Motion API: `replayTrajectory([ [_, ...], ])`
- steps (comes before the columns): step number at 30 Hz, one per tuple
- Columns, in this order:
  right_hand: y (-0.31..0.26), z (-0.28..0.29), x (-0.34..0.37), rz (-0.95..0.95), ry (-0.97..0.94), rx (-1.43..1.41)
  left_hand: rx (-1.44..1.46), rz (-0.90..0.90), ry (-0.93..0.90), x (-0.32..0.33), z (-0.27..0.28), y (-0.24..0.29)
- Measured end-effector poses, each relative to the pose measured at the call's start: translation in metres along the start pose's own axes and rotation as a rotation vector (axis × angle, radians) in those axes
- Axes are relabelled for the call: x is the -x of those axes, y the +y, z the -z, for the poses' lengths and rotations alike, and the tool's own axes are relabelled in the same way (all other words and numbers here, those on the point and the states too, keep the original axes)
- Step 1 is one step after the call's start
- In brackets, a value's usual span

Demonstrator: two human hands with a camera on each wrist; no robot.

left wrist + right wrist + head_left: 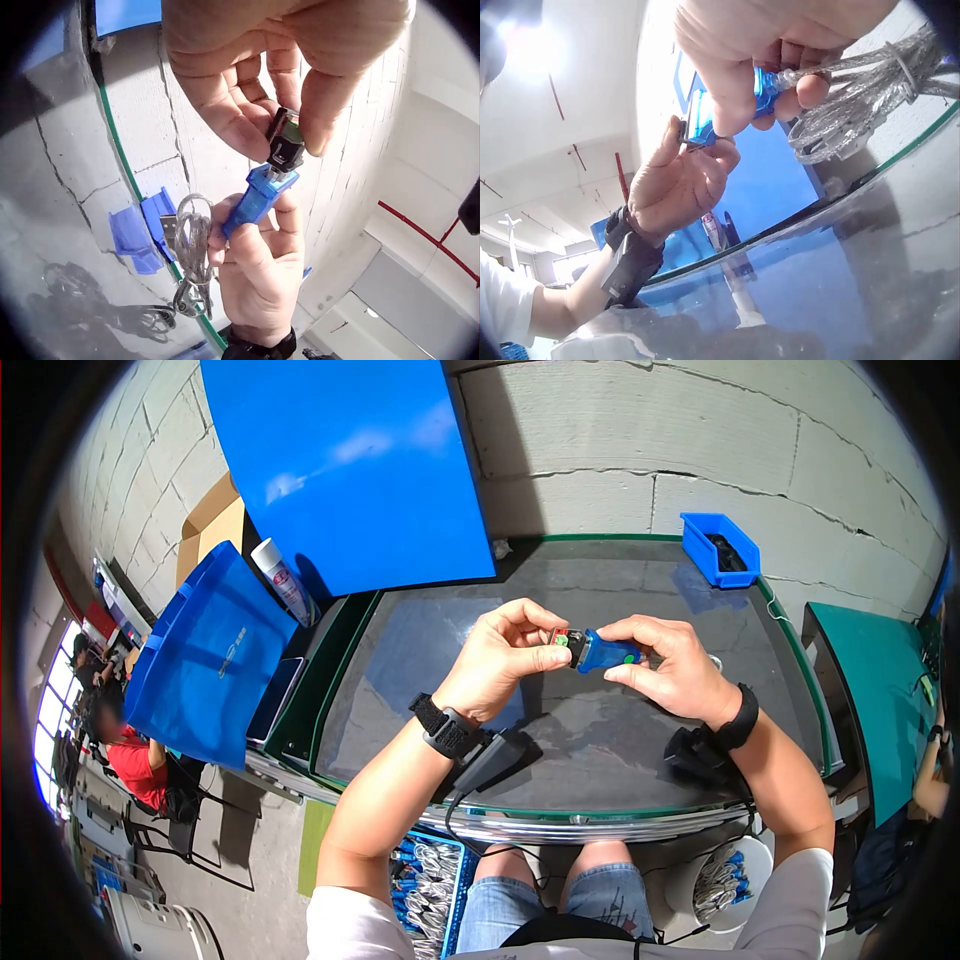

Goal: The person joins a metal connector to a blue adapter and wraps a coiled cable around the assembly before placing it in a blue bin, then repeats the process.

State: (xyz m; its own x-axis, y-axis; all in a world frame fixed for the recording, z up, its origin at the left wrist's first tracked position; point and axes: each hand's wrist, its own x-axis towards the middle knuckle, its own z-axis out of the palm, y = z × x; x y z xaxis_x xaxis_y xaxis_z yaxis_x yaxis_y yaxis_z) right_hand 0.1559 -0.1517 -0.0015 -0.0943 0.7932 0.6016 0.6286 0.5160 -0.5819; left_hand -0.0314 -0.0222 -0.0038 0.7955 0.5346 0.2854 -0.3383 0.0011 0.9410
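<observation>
My left hand (pixel 497 663) pinches a small black connector block (pixel 286 144) with green and red parts between thumb and fingers. Facing it, my right hand (pixel 677 663) grips a translucent blue cable plug (pixel 606 653), thumb on one side and fingers on the other. In the left wrist view a bit of metal shows between block and plug, which are lined up end to end. A bundled clear-grey cable (pixel 851 112) runs from the back of the plug and hangs beside the right hand. Its silvery USB end (pixel 169 228) shows in the left wrist view.
A dark-topped table (pixel 590 760) with a green edge lies below the hands. At its back right stands a blue bin (pixel 722 550) with dark items. A spray can (pixel 284 582) stands left. Below are a blue crate (pixel 462 900) of cables and a white bucket (pixel 683 895).
</observation>
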Motion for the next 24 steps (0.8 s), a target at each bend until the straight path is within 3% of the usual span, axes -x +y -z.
replayTrajectory([
  [5, -0.006, 0.000, -0.003, 0.005, -0.007, -0.002, 0.040, -0.030, -0.066, 0.002, -0.008, 0.003],
  [7, -0.012, -0.002, -0.005, -0.186, -0.017, -0.176, 0.111, -0.016, 0.009, 0.003, -0.017, 0.007],
  [8, -0.012, -0.003, -0.006, -0.187, -0.016, -0.176, 0.103, -0.006, -0.013, 0.000, -0.012, 0.001],
  [13, -0.005, -0.007, -0.006, 0.064, 0.076, 0.030, 0.169, 0.019, -0.109, 0.002, -0.014, 0.003],
  [15, -0.005, -0.008, -0.005, 0.056, 0.079, 0.038, 0.176, 0.017, -0.180, 0.001, -0.012, 0.002],
  [17, -0.006, -0.005, -0.004, 0.047, 0.083, 0.045, 0.092, -0.029, -0.110, 0.000, -0.010, -0.001],
  [19, -0.008, 0.004, -0.006, 0.138, 0.092, 0.277, 0.150, -0.050, -0.012, -0.002, -0.006, -0.003],
  [24, 0.001, 0.015, -0.004, 0.067, 0.160, 0.293, 0.257, -0.059, 0.061, -0.002, 0.004, -0.002],
])
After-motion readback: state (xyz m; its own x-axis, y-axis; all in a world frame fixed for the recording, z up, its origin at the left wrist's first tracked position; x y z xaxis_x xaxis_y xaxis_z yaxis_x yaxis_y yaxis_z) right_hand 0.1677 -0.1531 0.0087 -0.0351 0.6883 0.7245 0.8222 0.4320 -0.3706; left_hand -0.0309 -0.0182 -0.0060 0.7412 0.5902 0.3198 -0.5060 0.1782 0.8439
